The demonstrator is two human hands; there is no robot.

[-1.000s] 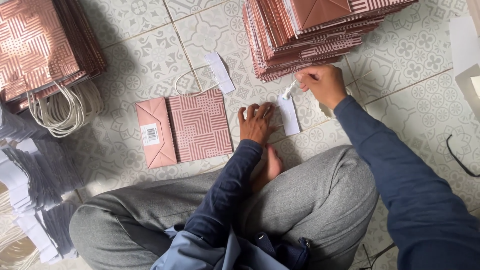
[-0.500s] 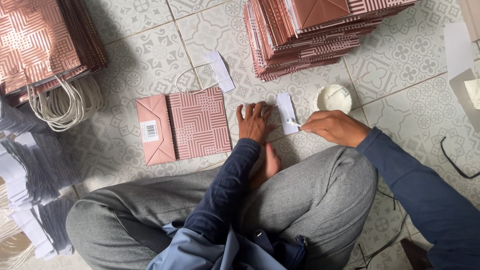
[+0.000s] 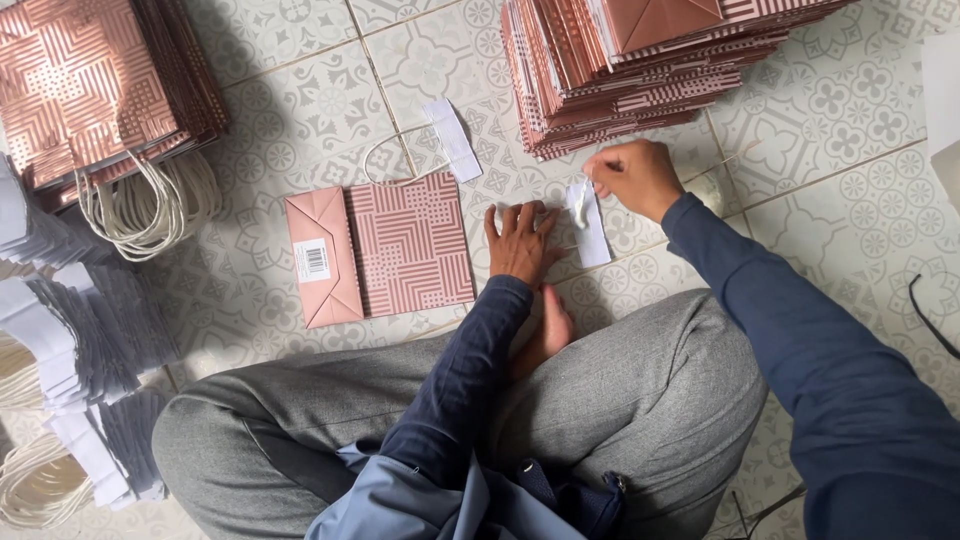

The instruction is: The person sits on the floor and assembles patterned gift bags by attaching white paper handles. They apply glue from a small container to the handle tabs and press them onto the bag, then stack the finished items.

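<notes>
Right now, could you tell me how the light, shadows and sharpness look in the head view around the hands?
Head view: soft, even daylight with no harsh glare; the stack of pink bags casts a faint shadow on the tiled floor; the left hand and flat pink bag are sharp; the right hand at the white paper strip is slightly soft; the rose-gold stack shows a mild sheen.

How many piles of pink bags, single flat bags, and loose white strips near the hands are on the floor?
Piles of pink bags: 2
Single flat bag: 1
Loose white strips: 2
Total: 5
</notes>
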